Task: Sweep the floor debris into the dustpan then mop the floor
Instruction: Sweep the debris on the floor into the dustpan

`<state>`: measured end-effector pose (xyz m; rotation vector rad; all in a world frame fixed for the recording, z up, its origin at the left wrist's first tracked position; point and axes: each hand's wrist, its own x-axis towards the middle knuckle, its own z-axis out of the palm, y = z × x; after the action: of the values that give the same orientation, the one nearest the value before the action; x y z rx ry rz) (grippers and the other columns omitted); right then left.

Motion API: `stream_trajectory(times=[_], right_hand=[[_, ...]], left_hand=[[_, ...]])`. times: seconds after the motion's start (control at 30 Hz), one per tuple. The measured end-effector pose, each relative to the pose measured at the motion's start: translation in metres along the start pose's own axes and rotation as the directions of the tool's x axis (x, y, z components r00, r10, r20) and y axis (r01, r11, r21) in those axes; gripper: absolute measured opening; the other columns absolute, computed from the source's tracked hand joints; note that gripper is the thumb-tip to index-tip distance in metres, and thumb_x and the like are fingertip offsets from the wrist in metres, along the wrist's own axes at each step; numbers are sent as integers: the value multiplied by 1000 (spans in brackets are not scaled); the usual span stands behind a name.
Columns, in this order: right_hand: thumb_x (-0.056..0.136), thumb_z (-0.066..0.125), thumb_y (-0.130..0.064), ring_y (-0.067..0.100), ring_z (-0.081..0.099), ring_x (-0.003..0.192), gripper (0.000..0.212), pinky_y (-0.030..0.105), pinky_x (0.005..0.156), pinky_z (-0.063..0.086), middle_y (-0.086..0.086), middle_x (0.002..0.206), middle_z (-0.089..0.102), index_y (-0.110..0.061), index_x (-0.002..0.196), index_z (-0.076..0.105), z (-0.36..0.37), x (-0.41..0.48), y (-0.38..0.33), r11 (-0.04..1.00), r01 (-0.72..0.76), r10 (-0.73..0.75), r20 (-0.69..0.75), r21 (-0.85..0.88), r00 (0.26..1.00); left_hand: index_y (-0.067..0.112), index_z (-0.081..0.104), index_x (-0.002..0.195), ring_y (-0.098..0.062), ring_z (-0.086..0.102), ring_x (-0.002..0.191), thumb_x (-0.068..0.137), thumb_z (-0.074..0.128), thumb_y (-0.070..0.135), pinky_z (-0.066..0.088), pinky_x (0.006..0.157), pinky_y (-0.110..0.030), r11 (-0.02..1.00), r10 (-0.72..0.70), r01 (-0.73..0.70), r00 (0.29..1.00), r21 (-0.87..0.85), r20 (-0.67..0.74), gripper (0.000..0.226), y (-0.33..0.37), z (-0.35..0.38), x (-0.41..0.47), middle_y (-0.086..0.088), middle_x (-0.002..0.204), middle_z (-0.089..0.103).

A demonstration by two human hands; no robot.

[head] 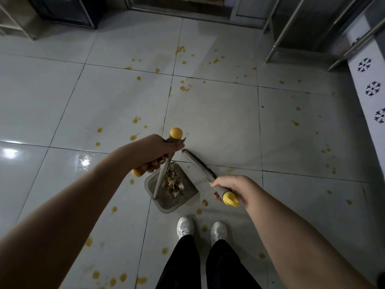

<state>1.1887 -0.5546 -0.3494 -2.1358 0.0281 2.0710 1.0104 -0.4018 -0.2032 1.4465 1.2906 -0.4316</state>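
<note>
Hands (155, 152) (234, 187) grip dustpan (185, 195), broom (198, 163); no writing.

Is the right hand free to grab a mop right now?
Probably not: the right hand is closed on the grey broom's yellow-capped handle, the left hand grips the dustpan's long handle, and no mop is visible.

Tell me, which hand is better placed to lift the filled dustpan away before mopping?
Left. The left hand grips the upright handle of the dustpan holding the debris. The right hand is occupied with the broom.
</note>
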Motion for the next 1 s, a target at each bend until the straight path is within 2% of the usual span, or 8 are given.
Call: stream_trajectory(times=[0.1,0.2,0.4,0.53,0.67,0.8,0.87,1.0], right_hand=[[95,52,-24,11,54,32,24,17,33,43,4,45,56,-8,78,48,-7,-8,-9,996,-88,82,164,29,983],[95,47,-32,7,44,27,34,14,26,34,0,42,47,-10,69,44,-38,-25,-29,988,-139,118,258,68,959],[92,53,-34,5,44,27,31,12,26,31,1,46,49,-9,74,48,-97,-53,-51,997,-77,73,128,29,989],[91,53,-36,7,47,29,33,11,29,34,1,44,52,-11,70,48,-77,-38,-49,992,-83,88,50,-98,995],[92,53,-32,9,51,29,29,12,32,39,2,41,55,-11,73,48,-33,-13,-34,986,-55,66,67,-157,996],[93,50,-32,6,45,28,31,11,27,32,1,44,50,-11,71,46,-36,-21,-38,996,-86,88,191,-21,978],[93,51,-31,5,41,26,31,10,25,27,1,44,48,-10,70,45,-57,-34,-45,998,-60,55,142,35,988],[90,56,-35,6,44,27,39,10,26,29,2,45,51,-8,62,48,-74,-45,-51,998,-54,55,50,-22,997]], left_hand=[[13,45,60,-10,32,32,76,61,63,32,36,-17,1000,3,-3,1000,-9,0,55,2,-5,2,4,39,38],[14,46,57,-11,33,31,76,61,62,32,35,-16,1000,-1,1,1000,-3,-4,54,2,-4,5,5,38,38],[15,45,56,-11,33,30,76,61,62,33,35,-16,999,38,-38,999,-19,29,54,7,1,10,4,38,39],[15,46,56,-11,33,30,75,63,61,33,35,-16,1000,4,-3,1000,-27,19,53,9,-2,11,3,39,39],[14,48,57,-11,33,30,74,64,61,34,37,-16,999,-10,10,1000,-31,3,52,7,-6,14,4,39,40],[15,45,54,-10,34,31,76,63,60,34,35,-17,999,28,-27,999,-22,27,53,13,-5,14,4,39,40],[15,45,54,-9,35,30,77,63,59,34,35,-17,999,39,-38,999,-19,36,52,16,-3,13,4,38,40],[15,44,54,-10,34,30,78,61,59,33,35,-16,999,36,-35,999,-23,30,53,13,-1,11,5,37,39]])
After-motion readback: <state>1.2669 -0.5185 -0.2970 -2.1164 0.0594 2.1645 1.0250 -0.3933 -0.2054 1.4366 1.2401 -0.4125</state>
